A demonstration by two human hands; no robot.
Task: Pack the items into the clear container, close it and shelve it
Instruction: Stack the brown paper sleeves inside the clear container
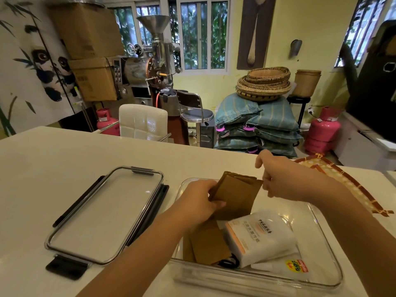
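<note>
Your left hand (199, 202) and right hand (278, 179) pinched the brown bags (235, 194) over the container (321, 243); they could've fanned out, caught the wipes pack (261, 234) and blocked the lid (107, 213).

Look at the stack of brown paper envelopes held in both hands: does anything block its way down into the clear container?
Nothing visible does. The stack of brown paper envelopes, held by the left hand and right hand, hangs over the clear container, whose far end looks free. The clear lid lies apart on the table.
</note>
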